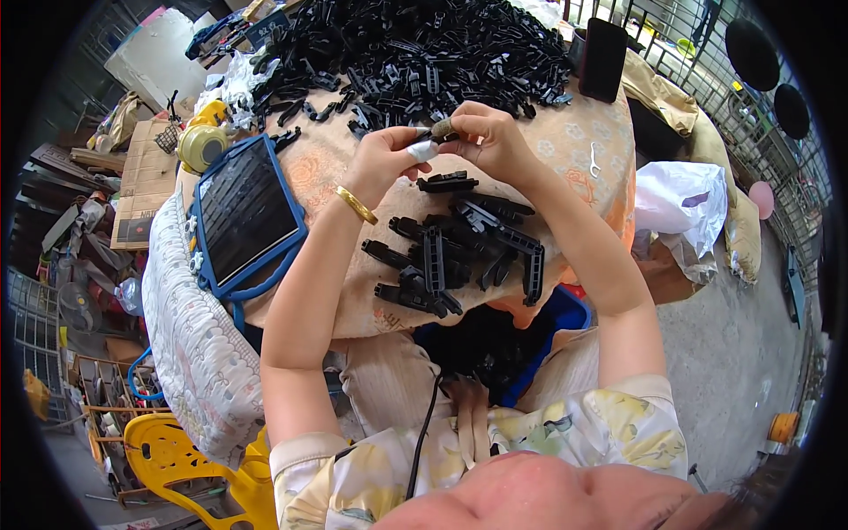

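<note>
Both hands meet above the far middle of the cloth-covered table [305,163]. My left hand [382,161], with white tape round a finger, is closed in a pinch on a small black plastic part [424,137]. My right hand [499,143], with a brown wrap on a fingertip, pinches at the same part from the other side. Fingers cover most of that part, so its shape cannot be made out. Below the hands lies a loose group of long black plastic pieces [433,256], some with ladder-like slots. A large heap of similar black pieces [415,62] covers the table's far side.
A blue-framed tablet [247,216] lies at the left, by a yellow round object [201,146]. A dark phone [603,60] stands far right, near a small white wrench-shaped piece [594,160]. A blue tub [574,314] sits at my lap. A yellow chair [168,446] stands lower left.
</note>
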The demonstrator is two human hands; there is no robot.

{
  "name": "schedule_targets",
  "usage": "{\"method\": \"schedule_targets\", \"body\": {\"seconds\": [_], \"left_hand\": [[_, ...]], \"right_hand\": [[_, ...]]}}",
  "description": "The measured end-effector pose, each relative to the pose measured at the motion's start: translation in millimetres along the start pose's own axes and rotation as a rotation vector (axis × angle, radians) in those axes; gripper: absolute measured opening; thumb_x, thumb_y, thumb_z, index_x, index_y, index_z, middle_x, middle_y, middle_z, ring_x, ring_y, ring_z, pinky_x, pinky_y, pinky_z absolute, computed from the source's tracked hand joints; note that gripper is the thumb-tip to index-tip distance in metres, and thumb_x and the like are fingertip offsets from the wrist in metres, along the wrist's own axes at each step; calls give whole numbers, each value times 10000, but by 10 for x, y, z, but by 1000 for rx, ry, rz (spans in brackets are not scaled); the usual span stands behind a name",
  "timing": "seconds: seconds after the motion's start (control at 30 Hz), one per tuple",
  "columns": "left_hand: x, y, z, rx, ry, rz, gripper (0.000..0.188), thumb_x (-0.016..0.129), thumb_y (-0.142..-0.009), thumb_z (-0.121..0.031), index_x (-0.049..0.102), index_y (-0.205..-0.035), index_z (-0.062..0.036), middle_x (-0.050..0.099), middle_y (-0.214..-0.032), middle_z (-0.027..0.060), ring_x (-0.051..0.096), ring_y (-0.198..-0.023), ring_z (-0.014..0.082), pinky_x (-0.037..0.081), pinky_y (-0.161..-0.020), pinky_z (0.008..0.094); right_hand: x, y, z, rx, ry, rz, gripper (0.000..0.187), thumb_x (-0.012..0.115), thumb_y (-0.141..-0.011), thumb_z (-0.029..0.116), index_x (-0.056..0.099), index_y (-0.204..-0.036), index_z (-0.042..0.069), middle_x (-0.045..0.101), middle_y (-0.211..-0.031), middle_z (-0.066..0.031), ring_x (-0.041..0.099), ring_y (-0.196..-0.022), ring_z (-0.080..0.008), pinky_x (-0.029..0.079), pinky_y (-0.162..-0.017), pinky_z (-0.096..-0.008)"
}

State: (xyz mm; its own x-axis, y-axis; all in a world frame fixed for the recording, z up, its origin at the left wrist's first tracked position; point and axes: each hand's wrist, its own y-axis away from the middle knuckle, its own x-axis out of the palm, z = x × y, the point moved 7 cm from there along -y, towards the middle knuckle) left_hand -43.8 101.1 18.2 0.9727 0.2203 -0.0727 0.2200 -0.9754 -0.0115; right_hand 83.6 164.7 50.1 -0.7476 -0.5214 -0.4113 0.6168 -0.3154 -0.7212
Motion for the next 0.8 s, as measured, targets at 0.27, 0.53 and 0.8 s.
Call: {"method": "schedule_targets", "body": {"seconds": [0.27, 0.53, 0.8], "left_hand": [[-18, 64, -180, 221, -446, -49, 285, 623, -800, -74, 582, -1060, 37, 636, -792, 86, 593, -618, 109, 453, -545, 229], [53, 129, -262, 280, -696, -20, 289, 570, -837, -59, 544, -1109, 34, 610, -765, 60, 536, -675, 89, 436, -620, 233], [74, 137, -281, 324, -720, -19, 274, 592, -826, -65, 571, -1083, 28, 605, -728, 51, 524, -613, 77, 438, -572, 221]], "right_hand": [[-27, -28, 23, 32, -74, -19, 378, 724, -729, 140, 597, -1065, 23, 604, -883, -40, 577, -776, -132, 466, -750, -262], [149, 75, -235, 286, -182, 294, 425, 726, -741, 228, 580, -1070, 1, 628, -879, -45, 572, -792, -100, 470, -757, -255], [127, 66, -215, 301, -219, 284, 344, 720, -737, 136, 600, -1029, -1, 633, -853, -36, 573, -767, -86, 471, -731, -244]]}}
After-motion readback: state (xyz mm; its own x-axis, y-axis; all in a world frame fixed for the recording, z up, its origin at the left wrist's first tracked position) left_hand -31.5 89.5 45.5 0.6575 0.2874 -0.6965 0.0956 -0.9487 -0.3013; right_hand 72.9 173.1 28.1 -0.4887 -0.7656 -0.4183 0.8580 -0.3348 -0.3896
